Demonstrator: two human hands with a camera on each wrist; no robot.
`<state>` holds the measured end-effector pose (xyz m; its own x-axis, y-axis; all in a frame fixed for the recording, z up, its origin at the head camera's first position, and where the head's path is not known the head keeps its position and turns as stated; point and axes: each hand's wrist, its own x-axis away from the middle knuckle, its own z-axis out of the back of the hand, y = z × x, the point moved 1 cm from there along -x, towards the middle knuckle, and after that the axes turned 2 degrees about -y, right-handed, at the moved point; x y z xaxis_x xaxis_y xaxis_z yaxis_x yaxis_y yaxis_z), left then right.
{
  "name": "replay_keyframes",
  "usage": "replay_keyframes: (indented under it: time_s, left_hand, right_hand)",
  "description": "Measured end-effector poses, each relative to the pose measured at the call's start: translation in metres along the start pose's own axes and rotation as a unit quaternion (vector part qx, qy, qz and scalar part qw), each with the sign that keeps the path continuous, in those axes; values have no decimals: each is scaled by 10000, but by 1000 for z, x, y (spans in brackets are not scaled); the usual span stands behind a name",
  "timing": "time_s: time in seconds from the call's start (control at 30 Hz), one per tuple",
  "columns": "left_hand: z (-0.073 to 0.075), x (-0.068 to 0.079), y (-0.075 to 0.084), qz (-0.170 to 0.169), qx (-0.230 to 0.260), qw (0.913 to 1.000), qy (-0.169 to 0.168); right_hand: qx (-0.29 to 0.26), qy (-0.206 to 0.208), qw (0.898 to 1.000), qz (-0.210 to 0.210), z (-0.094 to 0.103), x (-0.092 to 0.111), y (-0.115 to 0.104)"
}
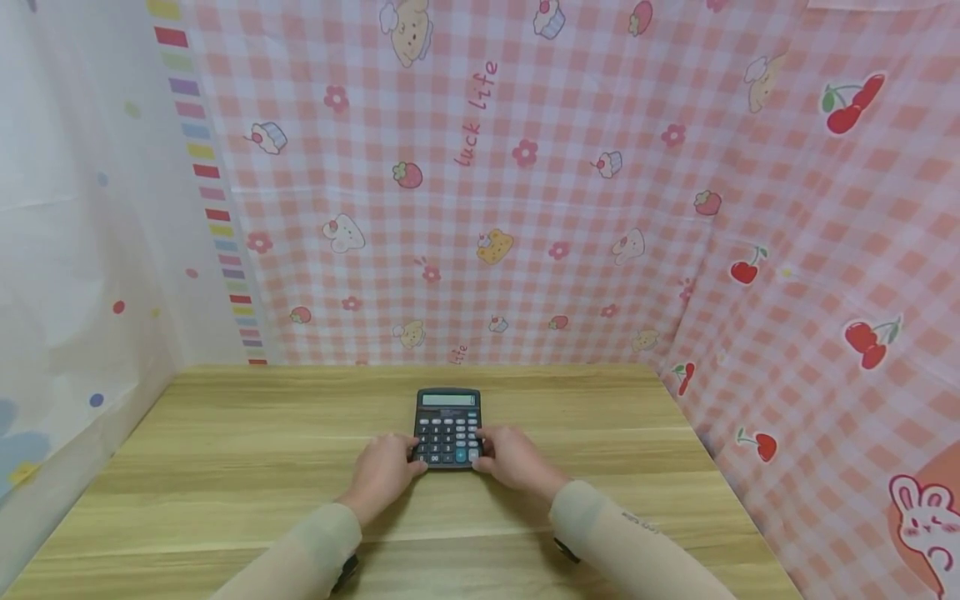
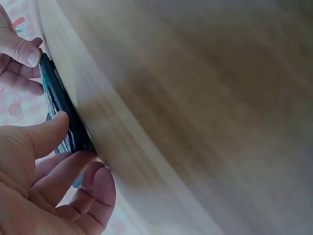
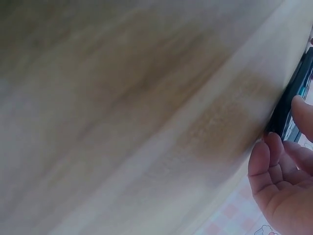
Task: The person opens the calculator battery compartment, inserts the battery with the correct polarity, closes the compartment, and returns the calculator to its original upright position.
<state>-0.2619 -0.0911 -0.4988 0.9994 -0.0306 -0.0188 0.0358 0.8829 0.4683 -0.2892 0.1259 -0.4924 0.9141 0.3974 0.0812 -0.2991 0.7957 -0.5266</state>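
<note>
A black desk calculator [image 1: 447,429] with a grey display and two blue-tinted keys is at the middle of the wooden table, its display end pointing away from me. My left hand [image 1: 384,468] grips its lower left corner, thumb on top and fingers at the side edge. On the opposite side my right hand [image 1: 517,460] holds the lower right corner in the same way. The left wrist view shows the calculator [image 2: 63,107] edge-on, low over the wood, with the left thumb [image 2: 51,134] over its face. The right wrist view shows the right fingers [image 3: 266,159] curled at its corner.
The wooden table [image 1: 247,467] reaches back to a pink checked cloth [image 1: 450,208] with cartoon prints. A cherry-print cloth [image 1: 810,275] hangs along the right side, and a white dotted cloth [image 1: 67,250] along the left.
</note>
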Motion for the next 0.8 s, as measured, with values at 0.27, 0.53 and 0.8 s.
replay_keyframes:
  time_s: [0.27,0.53,0.8]
  left_hand:
    - [0,0,-2,-43,67,10000,50]
    - [0,1,-4,-102,227,9997,50]
    - [5,3,-17,-242,720,9971,-70]
  right_hand:
    - [0,25,10000,-87,-1,-1,0]
    - [-2,60,10000,72,-1,0,1]
    - [-251,53,9997,23,7,4,12]
